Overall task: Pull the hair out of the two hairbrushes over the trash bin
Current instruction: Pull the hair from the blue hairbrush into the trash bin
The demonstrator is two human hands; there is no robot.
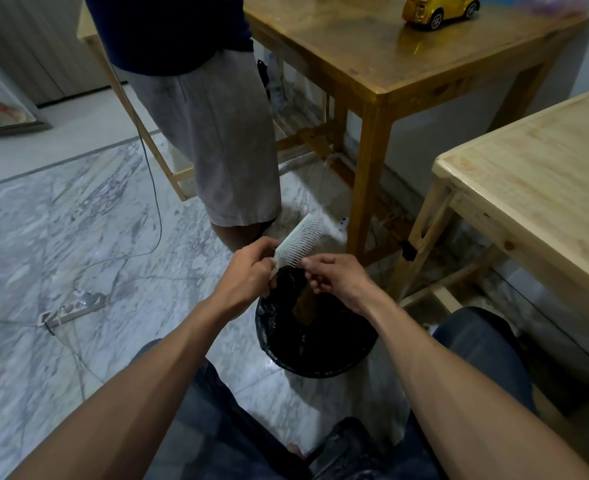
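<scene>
A white hairbrush (299, 241) with white bristles is held tilted above the far rim of the trash bin (338, 370), which is lined with a black bag. My left hand (248, 275) grips the brush at the base of its head, near the handle. My right hand (338, 277) is at the lower edge of the bristles, thumb and fingers pinched together there; whether any hair is between them is too small to tell. A brown object (303, 306) lies inside the bin. No second brush is in view.
A person in grey shorts (217, 133) stands just beyond the bin. A dark wooden table (372, 64) with a yellow toy car (437, 10) is behind, a light wooden table (546, 174) at right. A power strip (73, 308) and cables lie on the marble floor at left.
</scene>
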